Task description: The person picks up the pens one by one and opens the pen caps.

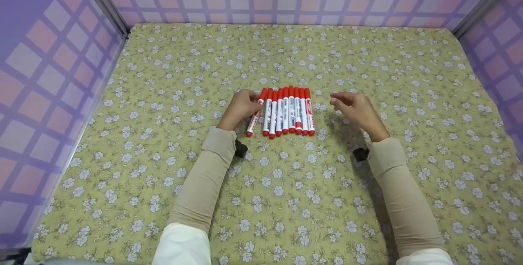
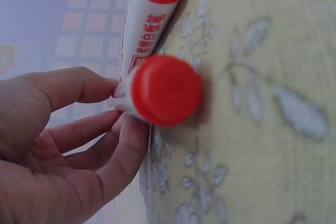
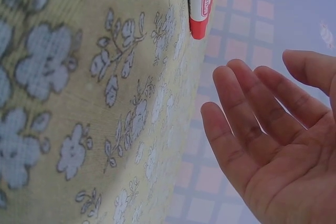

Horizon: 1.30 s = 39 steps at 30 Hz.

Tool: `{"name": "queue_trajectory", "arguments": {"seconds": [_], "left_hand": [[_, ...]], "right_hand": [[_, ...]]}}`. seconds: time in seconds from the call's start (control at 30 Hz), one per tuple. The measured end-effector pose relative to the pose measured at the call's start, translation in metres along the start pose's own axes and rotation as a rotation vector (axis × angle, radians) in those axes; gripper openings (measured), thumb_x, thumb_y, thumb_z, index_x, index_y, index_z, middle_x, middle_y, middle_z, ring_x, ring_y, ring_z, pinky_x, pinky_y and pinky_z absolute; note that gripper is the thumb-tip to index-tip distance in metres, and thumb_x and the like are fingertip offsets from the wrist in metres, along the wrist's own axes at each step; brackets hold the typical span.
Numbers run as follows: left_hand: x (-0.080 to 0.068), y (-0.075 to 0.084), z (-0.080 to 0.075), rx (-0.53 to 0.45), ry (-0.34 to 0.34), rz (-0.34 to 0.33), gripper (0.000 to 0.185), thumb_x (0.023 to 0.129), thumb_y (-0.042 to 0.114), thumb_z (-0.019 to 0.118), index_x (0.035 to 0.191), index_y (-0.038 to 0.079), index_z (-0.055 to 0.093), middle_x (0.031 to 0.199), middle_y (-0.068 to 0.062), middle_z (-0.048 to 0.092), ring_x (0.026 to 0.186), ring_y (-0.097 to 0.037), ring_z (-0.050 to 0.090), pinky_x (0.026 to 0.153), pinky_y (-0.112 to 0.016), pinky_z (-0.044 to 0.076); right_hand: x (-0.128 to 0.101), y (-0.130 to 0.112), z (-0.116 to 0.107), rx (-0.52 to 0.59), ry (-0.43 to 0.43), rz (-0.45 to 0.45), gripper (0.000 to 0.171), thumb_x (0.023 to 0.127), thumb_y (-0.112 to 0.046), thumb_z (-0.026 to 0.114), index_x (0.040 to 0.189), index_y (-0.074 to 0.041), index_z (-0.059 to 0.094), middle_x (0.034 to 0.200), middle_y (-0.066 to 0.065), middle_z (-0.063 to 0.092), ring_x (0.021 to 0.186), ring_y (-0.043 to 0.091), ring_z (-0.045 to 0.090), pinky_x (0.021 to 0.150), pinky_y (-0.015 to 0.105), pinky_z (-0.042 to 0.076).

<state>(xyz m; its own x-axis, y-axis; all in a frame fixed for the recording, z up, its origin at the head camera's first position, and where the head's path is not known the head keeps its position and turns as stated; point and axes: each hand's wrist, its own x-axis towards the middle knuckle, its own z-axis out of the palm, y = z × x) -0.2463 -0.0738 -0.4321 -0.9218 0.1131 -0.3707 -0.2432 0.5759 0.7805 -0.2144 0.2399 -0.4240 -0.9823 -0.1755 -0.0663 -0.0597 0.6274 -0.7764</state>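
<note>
A row of several red-and-white markers (image 1: pixel 288 111) lies side by side in the middle of the floral cloth (image 1: pixel 286 199). The leftmost marker (image 1: pixel 253 121) is tilted away from the row. My left hand (image 1: pixel 254 100) pinches it between thumb and fingers. In the left wrist view the hand (image 2: pixel 118 109) holds that marker (image 2: pixel 164 90) just behind its red end, with a neighbouring marker (image 2: pixel 147 19) beyond it. My right hand (image 1: pixel 340 100) hovers right of the row, fingers relaxed, touching nothing. The right wrist view shows the bare palm (image 3: pixel 262 98) and one marker end (image 3: pixel 199 3).
Purple checked walls (image 1: pixel 53 81) enclose the cloth on the left, back and right. Beige sleeves (image 1: pixel 204 179) cover both forearms, each with a small black wrist mount (image 1: pixel 240 149).
</note>
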Motion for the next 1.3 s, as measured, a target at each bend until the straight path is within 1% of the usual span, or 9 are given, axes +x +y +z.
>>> {"name": "queue_trajectory", "arguments": {"seconds": [0.17, 0.33, 0.53, 0.63, 0.77, 0.87, 1.03, 1.17, 1.3], "left_hand": [[-0.001, 0.002, -0.002, 0.012, 0.009, 0.015, 0.035, 0.091, 0.015, 0.061, 0.123, 0.003, 0.059, 0.112, -0.012, 0.062, 0.085, -0.017, 0.056, 0.070, -0.028, 0.048], [-0.003, 0.006, -0.003, -0.028, 0.003, 0.025, 0.032, 0.090, 0.013, 0.061, 0.121, 0.004, 0.061, 0.114, -0.010, 0.062, 0.090, -0.018, 0.057, 0.072, -0.028, 0.048], [-0.008, 0.015, -0.003, -0.007, -0.007, 0.095, 0.031, 0.094, 0.017, 0.057, 0.123, 0.007, 0.063, 0.117, -0.009, 0.062, 0.098, -0.019, 0.058, 0.078, -0.030, 0.049], [-0.012, 0.020, -0.003, 0.013, -0.026, 0.149, 0.033, 0.096, 0.018, 0.053, 0.127, 0.008, 0.062, 0.120, -0.008, 0.062, 0.100, -0.019, 0.057, 0.080, -0.031, 0.048], [-0.015, 0.025, -0.002, 0.104, -0.054, 0.257, 0.033, 0.099, 0.020, 0.050, 0.127, 0.009, 0.062, 0.117, -0.009, 0.062, 0.102, -0.020, 0.057, 0.081, -0.033, 0.049], [-0.016, 0.029, -0.001, 0.173, -0.069, 0.346, 0.033, 0.100, 0.021, 0.050, 0.127, 0.008, 0.062, 0.115, -0.010, 0.061, 0.101, -0.022, 0.057, 0.082, -0.034, 0.049], [-0.020, 0.036, 0.003, 0.241, -0.078, 0.468, 0.036, 0.099, 0.025, 0.053, 0.129, 0.008, 0.061, 0.115, -0.009, 0.058, 0.101, -0.019, 0.056, 0.086, -0.033, 0.049], [-0.025, 0.040, 0.007, 0.258, -0.088, 0.541, 0.033, 0.098, 0.024, 0.056, 0.125, 0.007, 0.064, 0.112, -0.007, 0.057, 0.101, -0.017, 0.056, 0.089, -0.029, 0.049], [-0.029, 0.045, 0.011, 0.301, -0.093, 0.598, 0.029, 0.097, 0.024, 0.058, 0.119, 0.008, 0.068, 0.105, -0.005, 0.056, 0.093, -0.015, 0.053, 0.081, -0.026, 0.049]], "right_hand": [[0.000, 0.000, 0.001, -0.013, -0.005, -0.041, 0.044, 0.099, -0.033, 0.051, 0.132, -0.003, 0.058, 0.122, 0.017, 0.065, 0.105, 0.029, 0.064, 0.085, 0.040, 0.052], [-0.001, -0.003, 0.001, -0.027, 0.003, -0.048, 0.043, 0.100, -0.032, 0.051, 0.131, -0.005, 0.058, 0.124, 0.016, 0.064, 0.106, 0.029, 0.064, 0.087, 0.045, 0.052], [-0.001, -0.011, 0.001, -0.032, -0.006, -0.058, 0.043, 0.099, -0.033, 0.051, 0.132, -0.007, 0.058, 0.128, 0.016, 0.061, 0.111, 0.030, 0.062, 0.091, 0.049, 0.050], [-0.001, -0.015, 0.000, -0.046, -0.008, -0.068, 0.043, 0.099, -0.035, 0.052, 0.132, -0.009, 0.058, 0.130, 0.015, 0.060, 0.113, 0.031, 0.060, 0.092, 0.051, 0.048], [-0.001, -0.020, 0.001, -0.043, -0.016, -0.078, 0.044, 0.098, -0.037, 0.053, 0.133, -0.010, 0.058, 0.131, 0.015, 0.060, 0.116, 0.032, 0.059, 0.095, 0.050, 0.048], [-0.001, -0.023, 0.002, -0.027, -0.030, -0.087, 0.046, 0.097, -0.040, 0.054, 0.133, -0.011, 0.058, 0.131, 0.013, 0.060, 0.115, 0.030, 0.060, 0.096, 0.048, 0.048], [0.000, -0.027, 0.003, -0.010, -0.064, -0.144, 0.047, 0.097, -0.039, 0.055, 0.134, -0.010, 0.057, 0.132, 0.013, 0.059, 0.116, 0.030, 0.060, 0.097, 0.046, 0.047], [0.000, -0.031, 0.006, -0.016, -0.085, -0.198, 0.044, 0.097, -0.032, 0.057, 0.133, -0.008, 0.057, 0.133, 0.013, 0.058, 0.115, 0.029, 0.059, 0.097, 0.045, 0.047], [-0.001, -0.037, 0.007, -0.032, -0.107, -0.240, 0.044, 0.096, -0.030, 0.059, 0.133, -0.007, 0.057, 0.135, 0.013, 0.057, 0.117, 0.029, 0.058, 0.098, 0.045, 0.047]]}}
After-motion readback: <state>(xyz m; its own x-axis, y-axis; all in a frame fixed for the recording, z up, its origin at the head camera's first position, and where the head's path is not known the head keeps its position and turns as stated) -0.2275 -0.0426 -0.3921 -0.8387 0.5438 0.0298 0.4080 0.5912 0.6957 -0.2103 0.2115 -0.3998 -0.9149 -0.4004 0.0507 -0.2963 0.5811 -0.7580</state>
